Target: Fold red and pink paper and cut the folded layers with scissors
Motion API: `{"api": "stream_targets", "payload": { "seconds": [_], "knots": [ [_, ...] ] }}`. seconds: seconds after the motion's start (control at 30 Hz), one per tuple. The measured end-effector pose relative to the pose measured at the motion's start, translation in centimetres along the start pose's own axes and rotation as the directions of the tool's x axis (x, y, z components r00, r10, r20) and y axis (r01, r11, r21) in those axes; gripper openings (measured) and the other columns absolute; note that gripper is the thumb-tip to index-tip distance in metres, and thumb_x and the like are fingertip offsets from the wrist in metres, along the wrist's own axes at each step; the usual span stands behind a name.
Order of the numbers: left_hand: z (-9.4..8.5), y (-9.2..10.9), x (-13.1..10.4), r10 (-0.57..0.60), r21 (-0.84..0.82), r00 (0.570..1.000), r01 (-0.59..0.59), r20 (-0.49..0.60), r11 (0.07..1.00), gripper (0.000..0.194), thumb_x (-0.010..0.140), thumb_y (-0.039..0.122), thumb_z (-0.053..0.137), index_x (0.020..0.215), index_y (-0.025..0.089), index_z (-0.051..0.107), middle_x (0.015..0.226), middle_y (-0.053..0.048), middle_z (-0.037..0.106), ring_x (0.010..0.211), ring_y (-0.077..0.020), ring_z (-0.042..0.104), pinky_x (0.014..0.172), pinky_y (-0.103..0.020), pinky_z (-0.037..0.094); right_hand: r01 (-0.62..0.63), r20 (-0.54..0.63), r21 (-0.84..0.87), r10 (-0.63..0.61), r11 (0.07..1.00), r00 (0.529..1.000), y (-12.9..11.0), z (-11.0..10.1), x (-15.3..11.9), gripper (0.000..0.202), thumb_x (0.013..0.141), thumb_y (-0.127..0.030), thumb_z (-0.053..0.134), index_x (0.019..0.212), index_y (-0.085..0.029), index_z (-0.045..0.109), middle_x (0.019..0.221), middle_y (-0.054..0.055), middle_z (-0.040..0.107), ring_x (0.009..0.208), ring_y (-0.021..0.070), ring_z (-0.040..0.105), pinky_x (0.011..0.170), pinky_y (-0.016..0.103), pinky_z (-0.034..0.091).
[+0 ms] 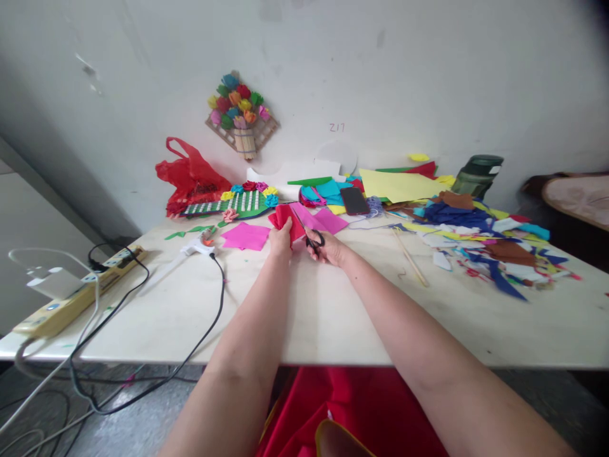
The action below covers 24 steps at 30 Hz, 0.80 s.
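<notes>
Mid-frame on my feed, I have the left hand (281,237) with fingers closed on the red sheet (284,214), and the right hand (329,250) with fingers around the black-handled scissors (309,240), blades at the sheet's right side. 1 pink sheet (245,236) lies just left on the counter (333,317).

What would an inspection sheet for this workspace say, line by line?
Surface: pale table, bare in front.
Job's things: red sheet, with scissors at it.
Clutter: mixed scraps heaped at right; phone behind the hands.
Hands: left hand grips the red sheet; right hand holds the scissors.
Cables: black cable from white corded tool hangs past the front edge; power strip at left.
Surroundings: flower decoration on wall.
</notes>
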<state>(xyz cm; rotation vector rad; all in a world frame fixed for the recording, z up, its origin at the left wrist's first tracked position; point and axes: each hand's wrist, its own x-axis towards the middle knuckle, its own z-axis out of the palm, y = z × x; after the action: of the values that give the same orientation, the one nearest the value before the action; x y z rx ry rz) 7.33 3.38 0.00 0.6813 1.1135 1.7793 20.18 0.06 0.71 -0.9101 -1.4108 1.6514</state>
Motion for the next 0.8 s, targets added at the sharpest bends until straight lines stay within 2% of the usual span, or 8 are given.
{"api": "stream_targets", "payload": {
  "seconds": [0.8],
  "knots": [
    [0.09,0.45,-0.34,-0.024,-0.002,0.999,0.024,-0.043,1.0,0.016,0.07,0.026,0.067,0.076,0.013,0.059,0.06,-0.001,0.059,0.053,-0.0112,0.058,0.049,-0.019,0.045,0.043,0.012,-0.009,-0.043,0.999,0.999,0.6,-0.28,0.46,0.041,0.075,-0.057,0.059,0.079,-0.017,0.051,0.049,-0.006,0.051,0.032,0.0056,0.045,0.022,0.015,0.022]
  ]
}}
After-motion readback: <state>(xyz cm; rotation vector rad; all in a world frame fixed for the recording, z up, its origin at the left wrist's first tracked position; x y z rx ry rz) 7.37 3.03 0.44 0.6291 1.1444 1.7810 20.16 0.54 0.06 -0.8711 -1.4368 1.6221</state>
